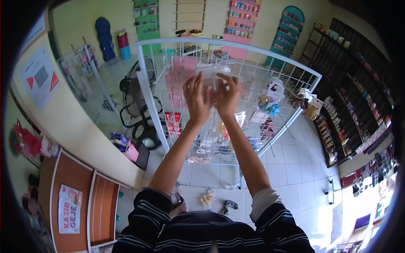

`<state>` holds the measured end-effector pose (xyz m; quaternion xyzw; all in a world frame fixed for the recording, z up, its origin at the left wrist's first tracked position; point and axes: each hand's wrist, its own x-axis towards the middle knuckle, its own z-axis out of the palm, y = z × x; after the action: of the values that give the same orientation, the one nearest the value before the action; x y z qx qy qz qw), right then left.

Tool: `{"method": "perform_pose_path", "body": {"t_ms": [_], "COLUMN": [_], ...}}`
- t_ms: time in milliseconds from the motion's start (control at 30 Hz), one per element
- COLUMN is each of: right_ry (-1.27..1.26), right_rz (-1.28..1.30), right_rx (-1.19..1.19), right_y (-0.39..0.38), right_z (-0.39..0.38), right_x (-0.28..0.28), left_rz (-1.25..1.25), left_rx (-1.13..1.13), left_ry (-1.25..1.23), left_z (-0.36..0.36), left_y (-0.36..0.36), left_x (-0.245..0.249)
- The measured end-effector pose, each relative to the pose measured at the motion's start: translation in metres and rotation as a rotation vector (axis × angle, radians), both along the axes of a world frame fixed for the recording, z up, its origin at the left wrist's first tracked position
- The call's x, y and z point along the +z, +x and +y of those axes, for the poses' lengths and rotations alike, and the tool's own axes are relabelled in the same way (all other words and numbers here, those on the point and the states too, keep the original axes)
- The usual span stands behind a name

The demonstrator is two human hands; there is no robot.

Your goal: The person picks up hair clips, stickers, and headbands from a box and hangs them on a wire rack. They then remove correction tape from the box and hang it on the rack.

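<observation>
Both my hands are raised in front of a white wire grid rack (240, 47), close together near its upper middle. My left hand (196, 96) and my right hand (228, 93) have their fingers bent around a clear plastic packet (213, 68). Its contents cannot be made out, and glare blurs its edges. Lower on the grid hang a red packet (173, 123), blue and yellow hair scrunchies (269, 106) and several other small packaged items. A white display card (276, 87) is fixed at the right side of the rack.
A black fan (134, 99) stands behind the rack on the left. On the floor by my feet lie a beige packaged item (207, 199) and a dark one (229, 205). Dark shelves (344, 90) line the right; a brown counter (48, 206) is at lower left.
</observation>
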<state>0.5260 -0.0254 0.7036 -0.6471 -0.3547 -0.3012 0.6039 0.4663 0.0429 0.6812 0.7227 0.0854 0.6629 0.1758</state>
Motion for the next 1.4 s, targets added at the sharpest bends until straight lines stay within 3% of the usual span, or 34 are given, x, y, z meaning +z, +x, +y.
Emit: {"method": "perform_pose_path", "body": {"t_ms": [33, 200, 267, 333, 400, 500, 533, 600, 667, 800, 867, 900, 1000, 1100, 1133, 1167, 1267, 1300, 1400], "right_ry": [-0.008, -0.133, -0.135, -0.088, -0.107, -0.229, -0.448, -0.735, -0.904, -1.086, -1.229, -1.248, -1.342, -1.355, -1.419, -1.421, -1.278, -1.299, -1.339], "right_rz": [-0.123, -0.382, -0.383, -0.367, -0.274, -0.002, 0.0, 0.259, 0.408, 0.34, 0.876, 0.678, 0.817, 0.296, 0.497, 0.318, 0.104, 0.219, 0.217], "right_rx": [-0.137, -0.343, -0.344, -0.302, -0.143, 0.224, 0.22, 0.551, 0.759, 0.8, 0.79, 0.794, 0.809, 0.809, 0.895, 0.811, 0.396, 0.328, 0.195], "right_y": [-0.001, 0.002, -0.01, -0.032, -0.064, -0.135, -0.158, -0.206, -0.243, -0.277, -0.285, -0.283, -0.276, -0.268, -0.263, -0.262, -0.269, -0.268, -0.256], "right_z": [0.003, 0.006, -0.004, -0.019, -0.043, -0.075, -0.094, -0.129, -0.15, -0.137, -0.128, -0.122, -0.088, -0.036, -0.012, 0.006, 0.067, 0.091, 0.125], "right_x": [-0.001, -0.024, -0.033, -0.041, -0.073, -0.156, -0.196, -0.267, -0.317, -0.391, -0.451, -0.493, -0.616, -0.714, -0.734, -0.766, -0.793, -0.78, -0.788], "left_rz": [0.003, 0.094, 0.194, 0.143, 0.294, 0.479, 0.514, 0.711, 0.725, 0.953, 1.051, 1.131, 1.11, 1.113, 1.132, 1.114, 1.122, 1.125, 1.132], "left_rx": [0.025, 0.073, 0.176, 0.093, 0.034, 0.024, 0.035, 0.104, 0.121, 0.368, 0.367, 0.398, 0.402, 0.411, 0.397, 0.406, 0.393, 0.385, 0.365], "left_ry": [0.034, 0.037, -0.045, -0.104, -0.216, -0.466, -0.594, -0.636, -0.992, -1.15, -1.207, -1.285, -1.412, -1.475, -1.496, -1.481, -1.492, -1.502, -1.503], "left_z": [-0.001, 0.003, -0.024, -0.041, -0.067, -0.103, -0.116, -0.137, -0.154, -0.179, -0.18, -0.182, -0.177, -0.175, -0.174, -0.17, -0.154, -0.148, -0.135], "left_y": [0.002, 0.006, -0.024, -0.043, -0.079, -0.134, -0.151, -0.191, -0.24, -0.318, -0.35, -0.363, -0.397, -0.421, -0.428, -0.433, -0.439, -0.44, -0.441], "left_x": [-0.001, -0.022, -0.018, -0.045, -0.076, -0.153, -0.187, -0.267, -0.315, -0.424, -0.47, -0.49, -0.535, -0.581, -0.596, -0.609, -0.639, -0.648, -0.669]}}
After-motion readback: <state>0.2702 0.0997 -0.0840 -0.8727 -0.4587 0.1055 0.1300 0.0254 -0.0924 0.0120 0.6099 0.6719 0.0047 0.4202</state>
